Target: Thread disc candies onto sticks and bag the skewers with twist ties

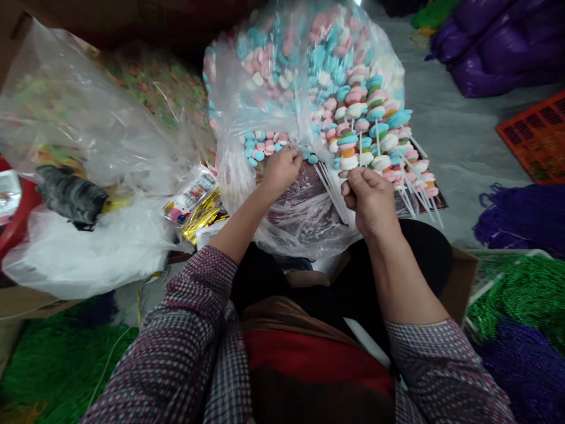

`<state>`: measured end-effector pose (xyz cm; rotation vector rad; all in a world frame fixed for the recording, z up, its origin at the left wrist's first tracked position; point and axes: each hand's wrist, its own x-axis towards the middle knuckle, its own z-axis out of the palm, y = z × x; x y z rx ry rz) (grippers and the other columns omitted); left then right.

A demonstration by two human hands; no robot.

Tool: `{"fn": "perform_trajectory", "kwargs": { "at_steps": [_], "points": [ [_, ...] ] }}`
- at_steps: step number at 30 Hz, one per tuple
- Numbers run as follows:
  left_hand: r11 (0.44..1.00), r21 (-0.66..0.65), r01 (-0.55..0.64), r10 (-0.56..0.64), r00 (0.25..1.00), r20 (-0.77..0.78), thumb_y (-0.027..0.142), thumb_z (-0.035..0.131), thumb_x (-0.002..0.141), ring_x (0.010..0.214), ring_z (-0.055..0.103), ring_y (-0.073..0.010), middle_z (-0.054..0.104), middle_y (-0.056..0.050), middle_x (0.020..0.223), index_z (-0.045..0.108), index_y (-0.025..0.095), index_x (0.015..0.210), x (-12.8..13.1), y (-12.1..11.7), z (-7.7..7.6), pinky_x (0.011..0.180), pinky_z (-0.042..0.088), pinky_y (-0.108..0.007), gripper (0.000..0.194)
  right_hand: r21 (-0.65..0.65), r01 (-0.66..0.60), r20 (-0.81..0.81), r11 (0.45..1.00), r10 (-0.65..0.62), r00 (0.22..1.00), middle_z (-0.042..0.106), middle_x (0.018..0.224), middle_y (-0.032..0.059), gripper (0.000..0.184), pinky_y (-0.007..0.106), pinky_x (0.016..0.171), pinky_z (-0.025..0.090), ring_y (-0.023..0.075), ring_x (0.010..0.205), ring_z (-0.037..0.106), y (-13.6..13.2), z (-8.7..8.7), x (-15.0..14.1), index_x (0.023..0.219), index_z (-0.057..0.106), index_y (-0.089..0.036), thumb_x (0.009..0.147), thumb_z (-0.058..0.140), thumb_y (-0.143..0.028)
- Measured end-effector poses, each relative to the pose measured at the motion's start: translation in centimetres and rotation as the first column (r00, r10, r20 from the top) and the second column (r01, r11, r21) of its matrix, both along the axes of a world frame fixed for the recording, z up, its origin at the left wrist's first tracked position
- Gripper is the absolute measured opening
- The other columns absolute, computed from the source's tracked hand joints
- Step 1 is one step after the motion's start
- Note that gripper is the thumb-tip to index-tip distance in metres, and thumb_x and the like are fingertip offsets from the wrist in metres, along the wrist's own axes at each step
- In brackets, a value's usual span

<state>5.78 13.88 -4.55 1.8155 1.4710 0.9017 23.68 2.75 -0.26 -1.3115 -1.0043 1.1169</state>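
Observation:
My right hand (369,191) pinches the lower end of a candy skewer (348,150), which stands upright with white, orange, blue and pink pieces stacked on it. At the mouth of a clear plastic bag, my left hand (282,171) has its fingers curled down among loose pastel candy pieces (260,147). Whatever those fingers pinch is hidden. Thin white sticks (329,188) lie on the bag between both hands. Beyond my right hand, several finished-looking candy skewers (388,126) are piled with their white sticks pointing toward me.
The big clear bag (304,53) bulges with pink, blue and white pieces. Left of it lie another plastic bag (154,112) of coloured bits and gold twist ties (203,215). An orange crate (536,138), purple bundles (521,215) and green strands (521,291) are on the right.

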Motion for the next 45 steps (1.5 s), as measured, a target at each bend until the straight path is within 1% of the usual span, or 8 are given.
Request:
{"fn": "perform_trajectory", "kwargs": {
  "at_steps": [3,8,16,20,24,28,39,45],
  "points": [
    [1.000,0.012,0.024,-0.022,0.991,-0.130,0.017,0.067,0.087,0.112,0.065,-0.0333,0.070,-0.013,0.098,0.060,0.021,0.070,2.0,1.5,-0.9,0.110,0.045,-0.047,0.019,0.017,0.024,-0.018,1.000,-0.023,1.000,0.049,0.059,-0.0060,0.046,0.022,0.041,0.019,0.0057,0.043,0.029,-0.1,0.4,0.3,0.081,0.062,-0.022,0.079,0.076,-0.065],
    [0.998,-0.006,-0.055,0.055,0.998,-0.019,0.010,0.077,0.074,0.125,0.058,-0.0374,0.066,-0.015,0.116,0.060,0.021,0.085,4.0,3.1,-2.4,0.114,0.042,-0.051,0.023,0.059,0.066,0.049,0.996,-0.069,0.996,0.050,0.061,-0.0050,0.046,0.023,0.040,0.021,0.0063,0.044,0.032,0.0,0.4,1.1,0.080,0.058,-0.023,0.086,0.070,-0.067],
    [0.997,0.022,-0.070,0.070,0.997,-0.013,-0.007,0.063,0.066,0.127,0.060,-0.0354,0.071,-0.012,0.101,0.055,0.023,0.073,1.2,3.8,-1.7,0.118,0.040,-0.049,0.032,0.077,0.068,0.008,0.995,-0.069,0.998,0.049,0.059,-0.0054,0.042,0.023,0.040,0.022,0.0059,0.043,0.031,0.0,0.6,1.4,0.081,0.061,-0.022,0.086,0.074,-0.063],
    [0.986,-0.150,-0.079,0.100,0.985,0.142,0.004,0.070,0.073,0.091,0.069,-0.0237,0.065,-0.001,0.072,0.060,0.021,0.072,-1.1,1.4,0.9,0.094,0.054,-0.036,0.021,0.041,0.044,0.012,0.998,-0.044,0.999,0.050,0.060,-0.0056,0.041,0.023,0.041,0.020,0.0060,0.044,0.030,-0.1,0.5,0.2,0.081,0.061,-0.023,0.084,0.075,-0.061],
    [0.894,-0.370,0.254,0.023,0.797,0.603,0.024,0.073,0.086,0.059,0.062,-0.0105,0.066,0.003,0.068,0.069,0.018,0.093,-2.0,-3.5,3.6,0.061,0.048,-0.022,0.009,0.060,0.039,0.067,0.997,-0.043,0.997,0.055,0.068,-0.0030,0.045,0.023,0.044,0.026,0.0081,0.052,0.040,0.1,0.2,-1.4,0.079,0.062,-0.022,0.077,0.079,-0.063],
    [0.836,-0.367,0.407,-0.008,0.679,0.734,0.028,0.084,0.082,0.061,0.065,-0.0082,0.069,0.003,0.071,0.071,0.018,0.095,-1.4,-7.2,4.5,0.057,0.046,-0.020,0.021,0.084,-0.018,0.095,0.996,0.010,0.995,0.060,0.075,-0.0001,0.049,0.024,0.049,0.033,0.0116,0.064,0.049,0.2,-0.2,-2.4,0.084,0.067,-0.022,0.073,0.079,-0.068],
    [0.850,-0.439,0.292,0.248,0.513,0.822,0.026,0.072,0.095,0.061,0.065,-0.0068,0.068,0.004,0.074,0.062,0.020,0.092,-0.2,-8.6,3.0,0.055,0.045,-0.020,0.012,-0.021,-0.122,-0.061,0.992,0.120,0.991,0.042,0.057,-0.0083,0.039,0.024,0.045,0.020,0.0047,0.045,0.025,-0.4,0.9,-2.3,0.075,0.059,-0.022,0.069,0.083,-0.053],
    [0.889,-0.392,0.238,0.182,0.602,0.778,0.035,0.069,0.098,0.069,0.064,-0.0084,0.070,0.001,0.078,0.070,0.020,0.089,0.7,-9.1,3.0,0.060,0.046,-0.021,0.018,-0.005,-0.111,0.010,0.994,0.111,0.994,0.048,0.063,-0.0051,0.040,0.023,0.049,0.027,0.0085,0.054,0.040,-0.3,0.4,-2.5,0.078,0.058,-0.023,0.071,0.079,-0.056]
  ]
}}
